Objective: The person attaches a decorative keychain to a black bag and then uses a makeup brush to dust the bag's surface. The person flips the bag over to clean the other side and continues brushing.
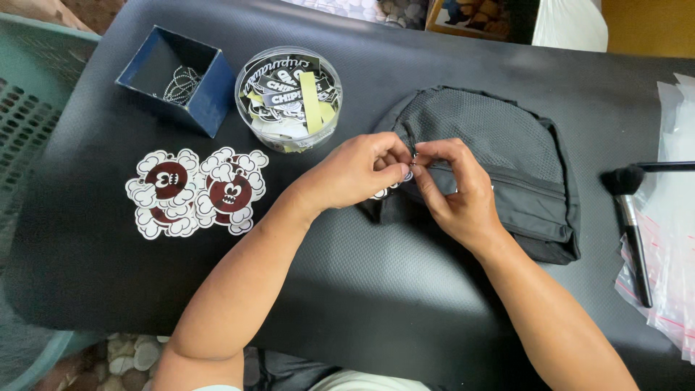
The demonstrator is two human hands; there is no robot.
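At the frame's middle, both hands' fingers pinch a small charm at the zipper of the black pouch (507,174); left hand (355,174), right hand (456,192). Best keep the zipper pull steady, fingertips close.

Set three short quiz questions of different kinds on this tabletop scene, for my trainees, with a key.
1. True or false: both hands, the left hand and the right hand, meet at the zip of the black mesh pouch.
2. What lies inside the blue square box? A) a thin metal chain B) scissors C) coins
3. Fill in: the make-up brush lies to the ____ of the pouch, as the camera sees it.

Key: 1 true. 2 A. 3 right.

Extra note: the round clear tub holds printed stickers, and the cloud-shaped tags rest on the black mat, left of the hands.
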